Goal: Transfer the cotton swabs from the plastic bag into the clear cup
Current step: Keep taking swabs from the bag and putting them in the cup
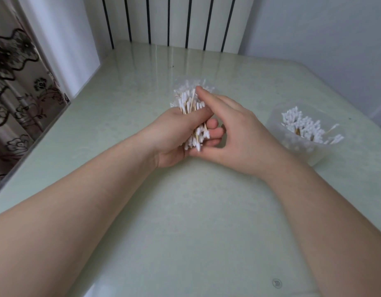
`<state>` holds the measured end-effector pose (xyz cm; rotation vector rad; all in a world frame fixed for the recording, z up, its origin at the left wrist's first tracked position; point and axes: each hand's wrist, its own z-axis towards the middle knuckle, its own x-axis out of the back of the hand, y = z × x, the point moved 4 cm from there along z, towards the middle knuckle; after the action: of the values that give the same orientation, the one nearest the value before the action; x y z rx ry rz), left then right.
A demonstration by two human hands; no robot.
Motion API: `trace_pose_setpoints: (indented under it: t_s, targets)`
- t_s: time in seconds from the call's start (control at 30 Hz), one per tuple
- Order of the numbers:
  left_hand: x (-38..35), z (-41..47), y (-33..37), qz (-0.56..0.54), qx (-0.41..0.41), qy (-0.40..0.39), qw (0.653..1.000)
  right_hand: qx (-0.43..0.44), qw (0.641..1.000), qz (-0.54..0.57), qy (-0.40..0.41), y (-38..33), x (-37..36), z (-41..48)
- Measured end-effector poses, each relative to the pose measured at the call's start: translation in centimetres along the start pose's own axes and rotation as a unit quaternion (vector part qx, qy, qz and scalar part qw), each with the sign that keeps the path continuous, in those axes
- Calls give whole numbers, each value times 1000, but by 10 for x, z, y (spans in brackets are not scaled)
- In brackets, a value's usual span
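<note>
Near the table's [185, 211] middle the left hand [174, 133] gripped the plastic bag [209, 87] of cotton swabs [188, 101] upright, likely to offer their tips; the right hand [239, 133] laid a forefinger on them, any pinch hidden. The part-filled clear cup [303, 151] stood by the right edge, within reach

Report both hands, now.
Left hand: closed round the bag of cotton swabs.
Right hand: fingertip on the swab tops; grip cannot be told.
</note>
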<state>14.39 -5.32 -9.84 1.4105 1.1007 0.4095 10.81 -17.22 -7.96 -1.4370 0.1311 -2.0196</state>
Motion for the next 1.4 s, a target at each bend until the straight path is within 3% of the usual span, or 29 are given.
trace_pose_setpoints:
  t_s: [0.13, 0.27, 0.33, 0.53, 0.63, 0.73, 0.87, 1.07, 1.27, 1.4]
  targets:
    - [-2, -1, 0, 15, 7, -19, 1000, -11, 999, -2, 49, 3, 5, 1]
    - [-4, -3, -1, 29, -17, -28, 999, -78, 984, 131, -87, 4, -8, -3]
    - [-6, -4, -2, 37, -22, -36, 998, -91, 978, 165, -89, 3, -9, -3]
    - [-5, 0, -4, 66, -36, -35, 997, -49, 997, 37, 35, 1, 5, 1]
    - [-6, 0, -5, 64, -40, -29, 997, -58, 996, 74, -5, 3, 3, 1]
    - [-7, -2, -5, 87, -44, -27, 995, -14, 999, 3, -45, -2, -2, 1]
    - [-6, -1, -5, 119, -51, -18, 991, 27, 998, -41, 33, -7, -2, 5]
    - [-7, -2, -5, 120, -27, -6, 992, 7, 999, -26, -22, -10, -6, 3]
    - [-6, -1, -4, 122, -29, -13, 992, 34, 997, -32, 66, -14, -3, 5]
    - [-8, -3, -3, 81, -20, -25, 996, 2, 1000, -27, -13, -8, -2, 1]
